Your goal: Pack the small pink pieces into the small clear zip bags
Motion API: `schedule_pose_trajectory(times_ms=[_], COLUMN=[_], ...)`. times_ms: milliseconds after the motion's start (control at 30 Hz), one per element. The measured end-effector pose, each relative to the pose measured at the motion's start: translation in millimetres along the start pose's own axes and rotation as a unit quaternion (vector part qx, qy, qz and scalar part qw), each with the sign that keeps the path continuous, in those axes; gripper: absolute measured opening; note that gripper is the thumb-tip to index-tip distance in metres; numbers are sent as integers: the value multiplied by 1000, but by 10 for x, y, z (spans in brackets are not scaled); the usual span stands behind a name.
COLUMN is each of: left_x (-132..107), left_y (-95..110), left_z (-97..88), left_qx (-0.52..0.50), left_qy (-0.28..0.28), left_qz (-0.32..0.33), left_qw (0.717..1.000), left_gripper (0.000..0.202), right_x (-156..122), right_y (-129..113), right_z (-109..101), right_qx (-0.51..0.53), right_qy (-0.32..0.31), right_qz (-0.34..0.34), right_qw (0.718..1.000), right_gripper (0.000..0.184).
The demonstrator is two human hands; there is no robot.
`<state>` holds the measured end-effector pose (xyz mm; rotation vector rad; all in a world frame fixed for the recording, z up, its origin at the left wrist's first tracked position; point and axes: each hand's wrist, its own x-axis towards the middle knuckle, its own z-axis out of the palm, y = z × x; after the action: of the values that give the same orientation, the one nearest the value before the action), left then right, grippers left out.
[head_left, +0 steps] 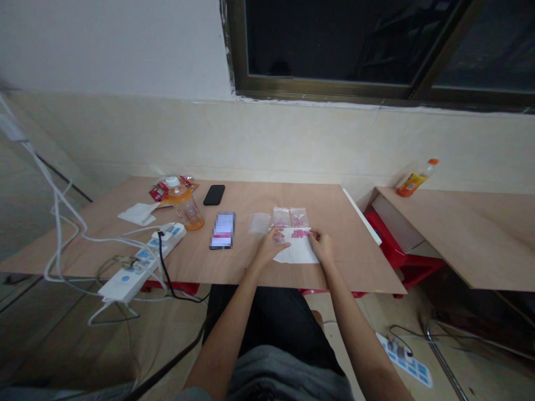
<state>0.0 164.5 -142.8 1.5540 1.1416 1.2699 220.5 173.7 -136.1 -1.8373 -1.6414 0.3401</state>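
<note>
A sheet of white paper (297,256) lies on the wooden table before me, with a cluster of small pink beads (299,234) on its upper part. At the paper's left edge, my left hand (270,246) curls its thumb and fingers about what looks like a small clear plastic bag (278,238). My right hand (321,246) is at the right edge, fingertips pinched together close to the beads; whatever they hold is too small to make out. Just beyond the paper are two clear bags (281,215) (298,215) with some pink in them. Left of these lies another clear bag (259,223).
A lit phone (223,230), a dark phone (214,195) and an orange drink bottle (186,207) are to the left. Beside them are red packets (159,191), a tissue (138,214) and a power strip (142,263) with cables. Another bottle (416,179) leans on the right-hand table.
</note>
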Motion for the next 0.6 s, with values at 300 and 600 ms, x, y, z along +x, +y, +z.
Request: schedule_pose_trajectory(times_ms=[300,600], left_x=[3,-8], left_y=[21,54], left_z=[-1,-4], left_qx=[9,14], left_qy=[1,3], left_qz=[5,2], left_qw=[1000,1000], left_gripper=[50,49], right_x=[-3,-5], right_y=[-36,-16], right_z=[-14,-17], right_qx=[-69,-36], right_qy=[-12,-1], right_qz=[-9,-6], right_qw=[998,999], right_gripper=[33,36])
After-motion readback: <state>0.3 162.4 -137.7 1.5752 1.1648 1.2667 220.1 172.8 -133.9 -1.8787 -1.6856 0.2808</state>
